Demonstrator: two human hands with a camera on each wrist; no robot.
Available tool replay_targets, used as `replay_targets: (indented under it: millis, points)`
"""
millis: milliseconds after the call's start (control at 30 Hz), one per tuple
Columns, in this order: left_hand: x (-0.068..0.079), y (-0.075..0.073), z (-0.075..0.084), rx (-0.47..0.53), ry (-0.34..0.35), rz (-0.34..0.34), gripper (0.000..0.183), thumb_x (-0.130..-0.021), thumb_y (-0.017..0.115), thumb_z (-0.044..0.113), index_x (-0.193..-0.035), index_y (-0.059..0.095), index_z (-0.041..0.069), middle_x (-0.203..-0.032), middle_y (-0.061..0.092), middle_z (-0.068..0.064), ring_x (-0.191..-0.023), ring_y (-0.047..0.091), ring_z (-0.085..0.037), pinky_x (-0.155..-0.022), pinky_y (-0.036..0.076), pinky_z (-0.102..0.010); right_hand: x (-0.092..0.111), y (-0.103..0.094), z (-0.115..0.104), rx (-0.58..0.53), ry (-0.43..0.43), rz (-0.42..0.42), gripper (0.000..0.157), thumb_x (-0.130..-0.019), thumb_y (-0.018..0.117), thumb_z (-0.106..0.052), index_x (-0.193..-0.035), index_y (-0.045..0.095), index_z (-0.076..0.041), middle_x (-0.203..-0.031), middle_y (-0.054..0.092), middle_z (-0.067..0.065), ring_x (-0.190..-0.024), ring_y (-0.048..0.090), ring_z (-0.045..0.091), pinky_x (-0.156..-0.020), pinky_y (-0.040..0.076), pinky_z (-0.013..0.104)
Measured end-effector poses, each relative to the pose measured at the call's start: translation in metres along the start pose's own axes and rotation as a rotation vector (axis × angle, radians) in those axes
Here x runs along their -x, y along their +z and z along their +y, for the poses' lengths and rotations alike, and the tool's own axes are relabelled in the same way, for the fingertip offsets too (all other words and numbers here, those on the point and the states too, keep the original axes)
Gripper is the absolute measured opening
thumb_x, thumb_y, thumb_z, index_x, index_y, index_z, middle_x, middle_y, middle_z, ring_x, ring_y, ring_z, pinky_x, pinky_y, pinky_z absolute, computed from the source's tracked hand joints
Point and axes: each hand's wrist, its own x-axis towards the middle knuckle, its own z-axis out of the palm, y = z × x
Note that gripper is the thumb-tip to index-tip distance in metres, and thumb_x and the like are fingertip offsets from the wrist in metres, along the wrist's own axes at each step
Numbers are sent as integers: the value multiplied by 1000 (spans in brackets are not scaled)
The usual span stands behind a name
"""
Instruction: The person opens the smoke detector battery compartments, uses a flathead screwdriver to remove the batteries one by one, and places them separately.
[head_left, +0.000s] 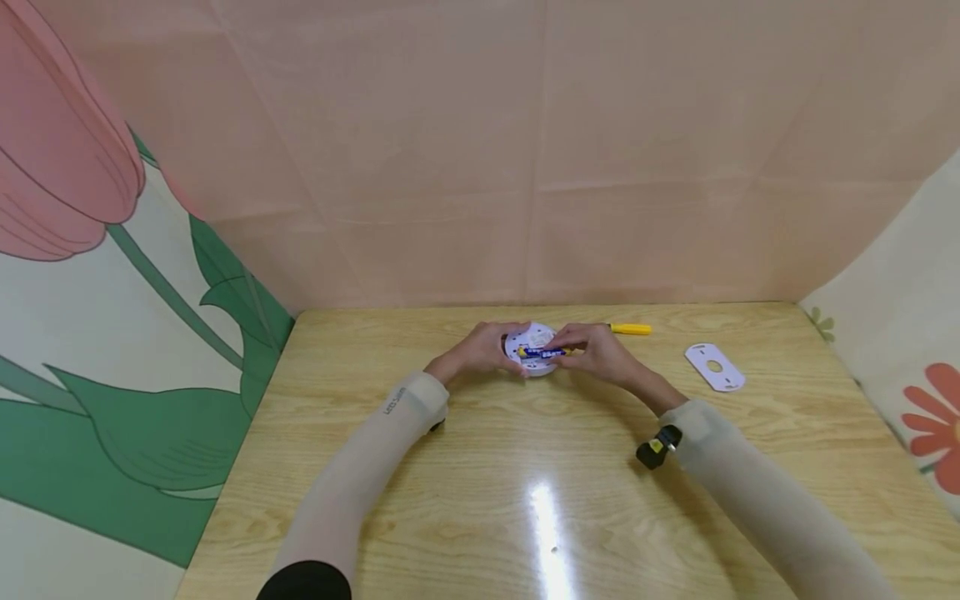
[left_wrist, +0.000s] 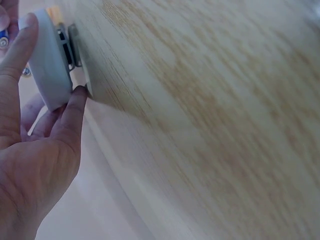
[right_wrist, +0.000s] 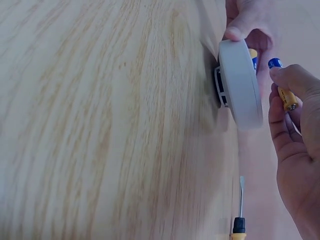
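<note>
A round white smoke detector (head_left: 537,335) with a slotted grille underneath is held at the far part of the table, its back facing up. My left hand (head_left: 483,347) grips its left side, thumb and fingers around the rim. In the right wrist view, a blue and yellow battery (right_wrist: 287,97) is pinched between the thumb and fingers of my right hand (head_left: 602,353), just above the detector's back. Another blue and yellow battery (right_wrist: 253,58) shows at the detector's back, partly hidden behind its white body. How deeply that one is seated cannot be seen.
A screwdriver with a yellow handle (head_left: 632,329) lies behind my right hand. Farther right is a flat white mounting plate (head_left: 702,357) with a round central hole. The wooden table (head_left: 480,475) meets a pink backdrop (head_left: 420,167) at its far edge.
</note>
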Motion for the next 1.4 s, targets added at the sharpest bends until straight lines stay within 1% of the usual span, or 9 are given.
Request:
replay_targets:
  millis: [200, 400, 600, 633, 833, 1033, 1133, 1267, 1400]
  points:
    - [0, 1, -2, -6, -1, 6, 100, -78, 96, 39, -161, 46, 15, -164, 47, -8, -149, 47, -25, -123, 38, -40, 5, -8, -22, -2, 7, 11, 22, -85, 80, 15, -107, 80, 7, -108, 77, 22, -101, 73, 36, -85, 64, 44]
    - [0, 2, -2, 6, 5, 17, 100, -77, 97, 38, -160, 46, 14, -163, 49, -9, -148, 47, -25, -123, 38, -40, 13, -20, -32, 0, 15, 52, 23, -85, 80, 15, -106, 80, 7, -109, 77, 22, -103, 71, 33, -85, 63, 31]
    - [-1, 3, -1, 5, 1, 21, 99, -77, 97, 37, -160, 47, 14, -162, 49, -9, -147, 48, -23, -123, 39, -40, 19, -27, -25, -22, 32, 70, 21, -86, 78, 15, -106, 79, 9, -113, 75, 29, -116, 68, 47, -90, 55, 13]
    - [-1, 3, -1, 9, -1, 20, 100, -77, 97, 37, -160, 47, 15, -163, 49, -9, -147, 48, -23, -123, 38, -40, 20, -28, -24, -23, 24, 76, 20, -86, 78, 16, -106, 79, 10, -112, 75, 29, -115, 69, 45, -89, 55, 12]
    - [-2, 4, -2, 20, -3, 16, 103, -75, 98, 39, -161, 46, 15, -164, 47, -8, -149, 46, -23, -124, 36, -39, 27, -35, -16, -25, -15, 116, 19, -85, 79, 15, -103, 80, 8, -107, 77, 24, -102, 70, 9, -82, 58, 16]
    - [-2, 3, -2, 13, -8, 20, 102, -76, 98, 38, -161, 46, 16, -165, 46, -7, -149, 46, -21, -124, 37, -38, 35, -44, -8, 36, 11, 137, 19, -86, 80, 13, -103, 81, 5, -102, 78, 21, -93, 71, 16, -78, 59, 20]
    - [-2, 3, -2, 12, -17, 20, 102, -76, 98, 38, -161, 46, 17, -165, 46, -7, -148, 46, -20, -124, 37, -38, 40, -49, 3, 82, 29, 143, 19, -86, 81, 12, -104, 81, 5, -101, 77, 20, -91, 70, 18, -78, 60, 21]
    - [-2, 3, -1, 12, -20, 20, 102, -76, 98, 37, -161, 46, 16, -165, 47, -7, -148, 47, -21, -124, 37, -38, 48, -55, 25, 133, 43, 158, 20, -86, 82, 9, -105, 82, 1, -100, 77, 17, -89, 69, 13, -76, 59, 22]
    - [-2, 4, -1, 16, -25, 23, 102, -76, 98, 38, -161, 46, 17, -165, 47, -7, -148, 46, -21, -124, 36, -38, 55, -63, 40, 148, 65, 162, 21, -88, 83, 4, -107, 83, -4, -102, 78, 14, -89, 68, 8, -74, 57, 16]
